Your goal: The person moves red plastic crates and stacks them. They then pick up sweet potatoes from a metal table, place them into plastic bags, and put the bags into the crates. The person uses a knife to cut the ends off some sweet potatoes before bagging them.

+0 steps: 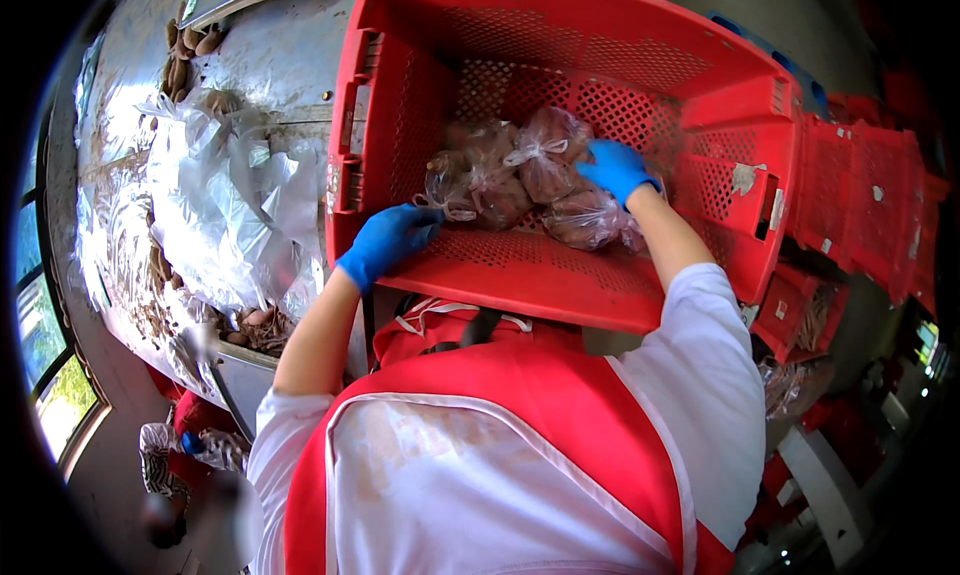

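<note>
A large red plastic crate (517,275) with perforated walls lies before me. Several knotted clear plastic bags of brownish produce (546,155) rest inside it, towards its middle. My right hand (616,171), in a blue glove, reaches in and touches the right side of the upper bag; its fingertips are partly hidden, and whether they grip is unclear. My left hand (394,241), also blue-gloved, is at the crate's near left edge, thumb and fingers slightly apart. It is close to the knotted end of the leftmost bag (448,189), and I cannot tell whether it touches the crate.
Left of the crate is a soiled metal table (277,84) with a heap of clear plastic bags (217,200) and loose brown tubers (176,76). More red crates (862,192) stand at the right. Another person (169,462) is at the lower left.
</note>
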A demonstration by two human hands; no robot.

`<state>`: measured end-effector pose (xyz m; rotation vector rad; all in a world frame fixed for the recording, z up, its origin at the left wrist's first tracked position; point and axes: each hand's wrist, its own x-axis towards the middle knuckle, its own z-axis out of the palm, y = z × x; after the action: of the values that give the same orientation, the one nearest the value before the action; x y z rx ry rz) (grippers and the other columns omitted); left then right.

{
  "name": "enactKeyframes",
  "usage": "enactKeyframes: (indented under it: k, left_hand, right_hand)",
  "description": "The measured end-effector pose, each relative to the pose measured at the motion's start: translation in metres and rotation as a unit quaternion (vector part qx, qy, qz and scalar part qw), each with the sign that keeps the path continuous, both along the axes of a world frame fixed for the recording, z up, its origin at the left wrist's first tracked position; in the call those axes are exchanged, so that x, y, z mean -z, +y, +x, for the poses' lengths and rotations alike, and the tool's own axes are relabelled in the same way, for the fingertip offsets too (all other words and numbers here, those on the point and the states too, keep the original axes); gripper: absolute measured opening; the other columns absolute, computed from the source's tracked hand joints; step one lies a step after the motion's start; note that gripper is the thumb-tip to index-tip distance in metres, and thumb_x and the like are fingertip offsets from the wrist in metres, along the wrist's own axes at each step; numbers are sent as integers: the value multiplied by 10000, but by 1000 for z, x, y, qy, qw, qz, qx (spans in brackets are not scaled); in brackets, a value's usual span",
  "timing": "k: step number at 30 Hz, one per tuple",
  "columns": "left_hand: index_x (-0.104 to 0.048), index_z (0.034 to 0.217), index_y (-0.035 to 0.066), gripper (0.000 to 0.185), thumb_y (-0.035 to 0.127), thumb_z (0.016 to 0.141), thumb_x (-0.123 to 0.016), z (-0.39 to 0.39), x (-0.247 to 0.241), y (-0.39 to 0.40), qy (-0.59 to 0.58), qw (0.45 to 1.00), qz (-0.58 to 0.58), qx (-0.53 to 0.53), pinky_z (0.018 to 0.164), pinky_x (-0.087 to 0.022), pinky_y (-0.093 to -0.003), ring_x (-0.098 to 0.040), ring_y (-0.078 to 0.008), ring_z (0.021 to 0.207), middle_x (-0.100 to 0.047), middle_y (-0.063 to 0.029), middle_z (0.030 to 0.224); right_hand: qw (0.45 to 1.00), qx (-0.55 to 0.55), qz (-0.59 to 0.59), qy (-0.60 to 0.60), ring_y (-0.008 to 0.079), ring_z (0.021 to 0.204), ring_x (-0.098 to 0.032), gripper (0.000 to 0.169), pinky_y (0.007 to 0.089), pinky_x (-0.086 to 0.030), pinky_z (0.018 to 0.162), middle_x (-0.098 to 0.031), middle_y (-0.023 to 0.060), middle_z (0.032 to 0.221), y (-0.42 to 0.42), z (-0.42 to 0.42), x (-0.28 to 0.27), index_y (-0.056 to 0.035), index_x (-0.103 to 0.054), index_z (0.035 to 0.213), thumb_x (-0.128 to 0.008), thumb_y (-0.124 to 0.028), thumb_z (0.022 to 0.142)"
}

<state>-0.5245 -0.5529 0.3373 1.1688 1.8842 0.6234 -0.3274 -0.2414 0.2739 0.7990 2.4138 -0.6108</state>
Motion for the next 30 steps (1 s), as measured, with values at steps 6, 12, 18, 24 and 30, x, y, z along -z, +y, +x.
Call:
enactKeyframes:
  k: [6,12,18,24,30]
  left_hand:
    - [-625,928,121,188,218,780,-560,25,-19,-37,163,985,22,-60,615,-448,-397,-560,-312,715,-591,-129,762]
    - [-624,877,123,143,193,777,-550,31,-11,-35,224,966,78,-105,564,-438,-400,-553,-297,654,-588,-107,709]
    - [-621,868,123,143,197,766,-553,33,-10,-37,238,963,62,-111,556,-439,-397,-557,-286,655,-589,-95,705]
    - [-621,863,125,147,191,749,-555,32,-14,-31,242,961,57,-121,547,-440,-385,-555,-274,643,-582,-91,689]
    - [-614,835,129,127,178,728,-565,33,-15,-32,263,955,49,-127,523,-430,-380,-548,-263,614,-565,-78,653]
  right_hand:
    - [995,-64,6,82,415,1097,-414,617,450,-400,875,-361,148,1284,-64,-49,69,-136,-373,1261,-632,-265,716]
    - [991,46,7,122,342,826,-579,207,415,-458,753,-548,201,1009,-58,-42,106,-36,-593,911,-495,-174,791]
    - [891,166,-415,81,179,698,-558,127,313,-455,631,-607,106,768,-39,0,83,2,-596,808,-521,-81,748]
    - [962,-67,-255,-70,259,781,-578,245,370,-449,693,-603,155,850,-61,23,83,-22,-585,854,-558,-231,728]
    - [988,-44,-100,106,325,947,-541,445,415,-433,800,-565,152,1035,-66,-83,35,-88,-555,1002,-562,-440,729]
